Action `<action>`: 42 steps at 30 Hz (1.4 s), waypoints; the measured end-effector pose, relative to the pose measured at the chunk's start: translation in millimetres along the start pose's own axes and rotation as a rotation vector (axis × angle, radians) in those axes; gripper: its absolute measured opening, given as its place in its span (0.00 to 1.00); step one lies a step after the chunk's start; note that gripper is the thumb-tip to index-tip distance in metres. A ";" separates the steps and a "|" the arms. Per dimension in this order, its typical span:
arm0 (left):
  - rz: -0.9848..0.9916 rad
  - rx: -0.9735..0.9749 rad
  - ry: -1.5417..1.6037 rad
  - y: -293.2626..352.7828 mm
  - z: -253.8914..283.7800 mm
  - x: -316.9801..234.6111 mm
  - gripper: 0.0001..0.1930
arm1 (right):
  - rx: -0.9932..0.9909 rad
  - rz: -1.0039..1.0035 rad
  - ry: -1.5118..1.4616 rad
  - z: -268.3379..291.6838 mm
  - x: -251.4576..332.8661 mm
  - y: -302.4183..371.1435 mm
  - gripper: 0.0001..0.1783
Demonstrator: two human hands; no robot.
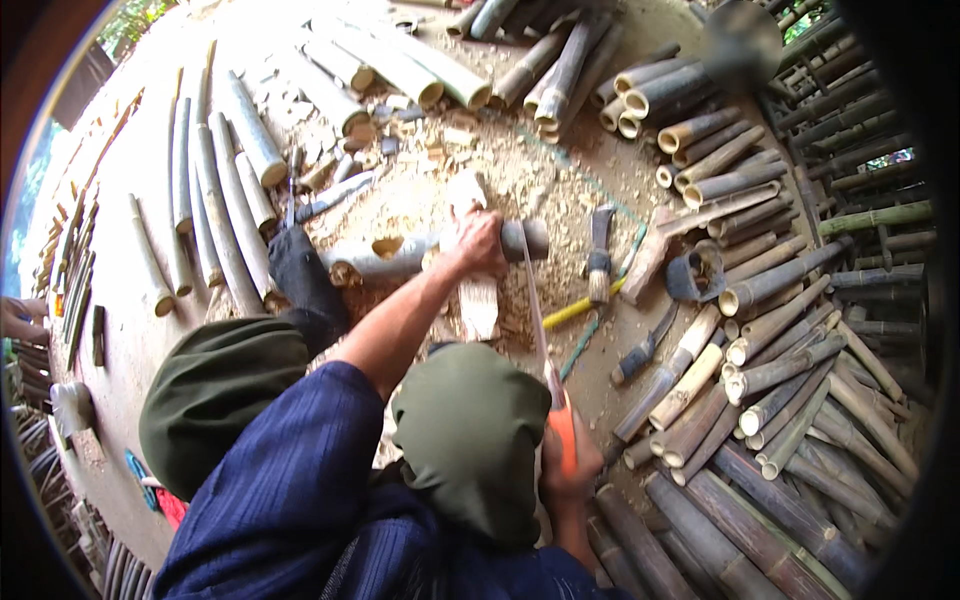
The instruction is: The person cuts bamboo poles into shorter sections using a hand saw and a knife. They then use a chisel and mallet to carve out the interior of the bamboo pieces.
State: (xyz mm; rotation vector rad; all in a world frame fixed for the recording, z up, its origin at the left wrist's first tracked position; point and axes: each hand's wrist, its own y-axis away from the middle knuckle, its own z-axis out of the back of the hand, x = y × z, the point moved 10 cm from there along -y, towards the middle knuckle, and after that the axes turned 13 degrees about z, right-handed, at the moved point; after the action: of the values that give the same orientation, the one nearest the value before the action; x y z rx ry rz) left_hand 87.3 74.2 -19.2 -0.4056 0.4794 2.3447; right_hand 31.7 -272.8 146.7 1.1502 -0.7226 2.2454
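Observation:
My left hand (478,242) is closed over a dark grey bamboo tube (375,259), pressing it down near its right end. A pale wooden block (479,308) shows beneath the tube. Holes are cut in the tube's upper side, to the left of the hand. My right hand (572,458), somewhat blurred, is wrapped round the orange handle of a handsaw (542,335). The saw's narrow blade runs away from me, and its far end crosses the tube just right of my left hand. How deep the blade sits in the bamboo I cannot tell.
A tool with a dark metal head (600,245) and a black-handled knife (645,348) lie on the right. Wood chips (540,185) cover the ground beyond. Cut bamboo tubes (790,370) are piled right; long poles (215,200) lie left. Another person's hand (22,322) shows at the left edge.

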 end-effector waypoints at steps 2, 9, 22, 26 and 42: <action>0.025 0.076 0.066 -3.3 6.5 -9.3 0.33 | -0.055 -0.057 -0.049 27.9 19.3 39.7 0.23; 0.032 0.047 0.026 1.4 8.8 -13.6 0.31 | -0.046 0.044 0.065 -47.0 -9.3 -127.4 0.11; -0.108 -0.044 0.043 -15.4 9.7 -19.4 0.42 | -0.090 -0.076 0.024 -36.0 -29.7 -88.4 0.15; -0.016 0.090 0.034 -22.1 5.7 3.1 0.42 | -0.003 -0.190 -0.045 -39.5 -22.6 -60.2 0.19; 0.050 0.059 -0.141 -2.8 16.9 7.8 0.46 | -0.078 -0.128 -0.181 8.8 6.8 3.8 0.22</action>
State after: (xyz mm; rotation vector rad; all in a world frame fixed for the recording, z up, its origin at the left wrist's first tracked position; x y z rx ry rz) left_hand 81.1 88.2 -8.2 -0.2013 0.4941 2.3810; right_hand 30.7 -280.0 155.9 1.3346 -0.7761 2.0088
